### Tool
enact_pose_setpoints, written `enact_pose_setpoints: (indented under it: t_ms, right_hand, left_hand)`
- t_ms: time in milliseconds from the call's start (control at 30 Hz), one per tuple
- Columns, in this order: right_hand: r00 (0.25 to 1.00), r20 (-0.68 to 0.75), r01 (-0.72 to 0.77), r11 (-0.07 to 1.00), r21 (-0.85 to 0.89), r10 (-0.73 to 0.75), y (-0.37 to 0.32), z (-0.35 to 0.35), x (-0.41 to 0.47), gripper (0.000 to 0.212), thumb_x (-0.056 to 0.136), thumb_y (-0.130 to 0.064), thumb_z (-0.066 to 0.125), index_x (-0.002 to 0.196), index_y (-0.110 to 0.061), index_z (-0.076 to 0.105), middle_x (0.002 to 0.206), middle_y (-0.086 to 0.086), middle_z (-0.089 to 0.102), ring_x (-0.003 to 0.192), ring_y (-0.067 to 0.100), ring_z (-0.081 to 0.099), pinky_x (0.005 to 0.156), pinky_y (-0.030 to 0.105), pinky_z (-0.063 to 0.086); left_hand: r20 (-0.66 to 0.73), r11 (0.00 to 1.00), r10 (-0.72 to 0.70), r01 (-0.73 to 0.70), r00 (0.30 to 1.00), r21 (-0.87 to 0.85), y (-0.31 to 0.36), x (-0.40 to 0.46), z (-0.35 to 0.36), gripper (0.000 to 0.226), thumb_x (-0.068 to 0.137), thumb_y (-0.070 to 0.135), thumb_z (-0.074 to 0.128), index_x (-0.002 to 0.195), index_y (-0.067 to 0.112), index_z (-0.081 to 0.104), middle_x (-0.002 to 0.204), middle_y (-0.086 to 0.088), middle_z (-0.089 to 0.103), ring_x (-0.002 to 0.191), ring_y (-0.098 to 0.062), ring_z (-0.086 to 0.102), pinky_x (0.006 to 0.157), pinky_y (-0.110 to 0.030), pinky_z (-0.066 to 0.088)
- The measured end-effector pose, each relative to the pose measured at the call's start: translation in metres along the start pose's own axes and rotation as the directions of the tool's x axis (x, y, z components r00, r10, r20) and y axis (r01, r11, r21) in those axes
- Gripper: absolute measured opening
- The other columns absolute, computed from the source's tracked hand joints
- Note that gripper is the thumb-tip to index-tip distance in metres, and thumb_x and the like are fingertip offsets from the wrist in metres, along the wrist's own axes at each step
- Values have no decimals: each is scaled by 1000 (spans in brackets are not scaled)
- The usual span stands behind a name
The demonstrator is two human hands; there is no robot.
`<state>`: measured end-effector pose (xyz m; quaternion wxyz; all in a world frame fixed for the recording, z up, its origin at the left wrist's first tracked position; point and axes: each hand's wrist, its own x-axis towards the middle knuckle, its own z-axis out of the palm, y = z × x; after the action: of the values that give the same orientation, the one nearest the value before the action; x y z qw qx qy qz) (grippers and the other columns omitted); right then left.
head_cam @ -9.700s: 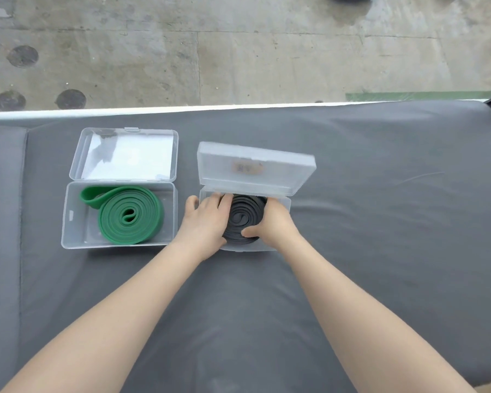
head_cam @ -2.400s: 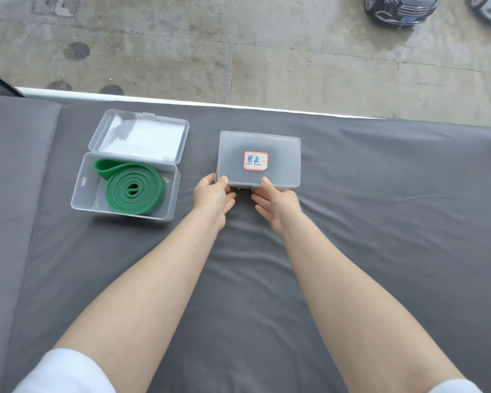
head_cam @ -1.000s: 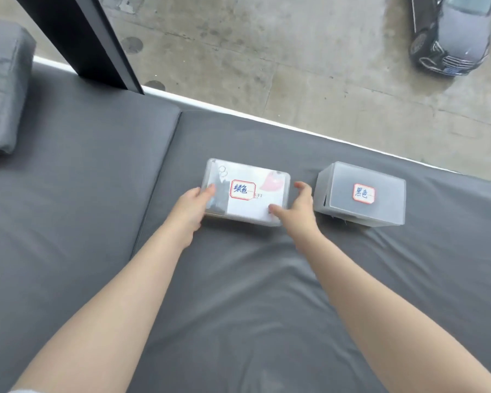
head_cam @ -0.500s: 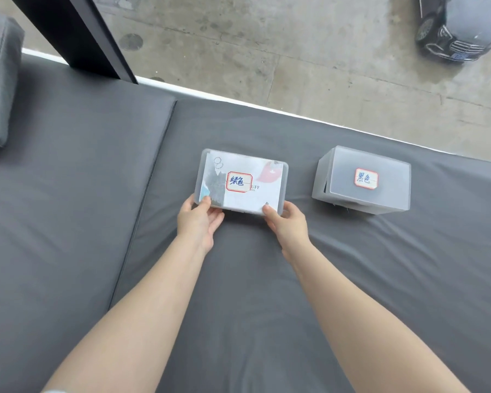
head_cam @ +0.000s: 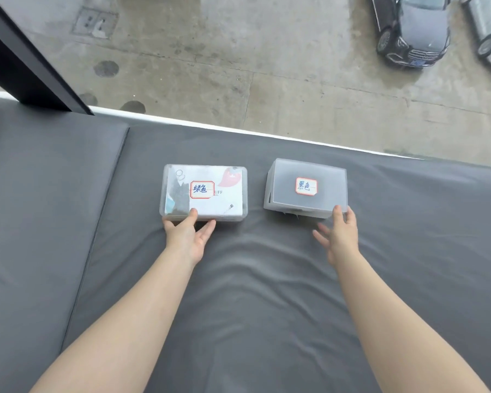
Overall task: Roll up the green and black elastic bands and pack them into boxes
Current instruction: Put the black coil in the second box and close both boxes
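Note:
Two clear plastic boxes lie closed on the grey cushion. The left box has a white printed card under its lid and a red-framed label; the green band inside is hidden. The right box is frosted, with a similar label; the black band inside it cannot be seen. My left hand rests at the left box's near edge, thumb on the lid and fingers spread. My right hand is open, one fingertip touching the right box's near right corner.
The grey cushion spreads wide toward me, with a seam to a second cushion on the left. A white ledge marks the far edge. A dark post rises at far left. Beyond lie concrete ground and parked cars.
The green band's box was closed and set down. My right hand left it and moved right to the black band's box. My left hand stays at the left box's near edge.

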<state>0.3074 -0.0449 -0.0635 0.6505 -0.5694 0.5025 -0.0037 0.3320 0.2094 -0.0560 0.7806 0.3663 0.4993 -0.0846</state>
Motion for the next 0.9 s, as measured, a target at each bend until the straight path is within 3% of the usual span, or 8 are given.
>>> enact_pose_setpoints:
  t_ms: [200, 300, 433, 533, 600, 667, 767, 900]
  right_hand:
    - [989, 103, 98, 992, 83, -106, -11, 18, 9, 36, 99, -16, 42, 135, -12, 37, 103, -8, 53, 102, 24, 58, 100, 34, 46]
    - [989, 118, 90, 996, -2, -89, -16, 30, 13, 32, 98, -18, 44, 130, -12, 39, 110, 1, 52, 102, 24, 59, 96, 32, 48]
    - [996, 88, 34, 999, -36, -31, -25, 28, 19, 28, 95, -17, 49, 121, -7, 44, 123, 9, 52, 101, 24, 61, 94, 31, 49]
    - [995, 55, -80, 996, 40, 78, -36, 22, 19, 27, 95, -22, 51, 116, -5, 49, 123, 6, 54, 96, 25, 65, 103, 35, 43]
    - [983, 44, -183, 975, 128, 179, -41, 24, 18, 40, 94, -20, 54, 127, 2, 46, 115, 5, 56, 87, 24, 65, 104, 37, 43]
    - [947, 125, -313, 934, 172, 295, -42, 34, 12, 47, 93, -19, 56, 132, 2, 42, 115, 13, 55, 99, 28, 62, 100, 40, 46]
    - [876, 242, -465, 862, 199, 417, -37, 54, 3, 51, 92, -26, 57, 135, -4, 41, 131, 20, 52, 122, 32, 51, 99, 43, 42]
    - [887, 219, -453, 856, 250, 406, -35, 67, -1, 38, 93, -21, 57, 126, -6, 47, 115, 14, 61, 108, 30, 61, 87, 38, 46]
  left_hand:
    - [68, 996, 70, -73, 995, 44, -7, 12, 35, 54, 96, 7, 47, 143, 24, 27, 137, -5, 46, 87, -18, 62, 94, -35, 50]
    - [86, 968, 25, -46, 996, 246, -7, 12, 43, 40, 99, 18, 43, 137, 8, 36, 138, -14, 47, 109, -27, 59, 91, -33, 48]
    - [249, 700, 75, -229, 966, 676, -31, -12, 55, 31, 100, 16, 36, 121, 2, 54, 126, -14, 58, 105, -21, 58, 92, -29, 46]
    - [460, 463, 191, -493, 867, 737, -54, -19, 68, 37, 99, 13, 33, 134, 12, 46, 136, -5, 51, 122, -16, 50, 108, -33, 37]
    - [479, 332, 241, -536, 844, 776, -63, -16, 76, 40, 99, 15, 30, 138, 14, 40, 139, -3, 46, 126, -18, 45, 109, -32, 33]
    - [453, 253, 254, -511, 855, 822, -67, -12, 78, 40, 99, 16, 29, 137, 13, 42, 137, -5, 45, 125, -20, 44, 107, -31, 33]
    - [424, 281, 251, -485, 870, 828, -70, -8, 82, 40, 99, 17, 28, 136, 13, 44, 139, -7, 47, 127, -20, 44, 108, -36, 34]
    - [364, 425, 220, -425, 905, 800, -73, -14, 86, 44, 100, 14, 30, 144, 17, 32, 148, 1, 36, 135, -15, 35, 107, -25, 27]
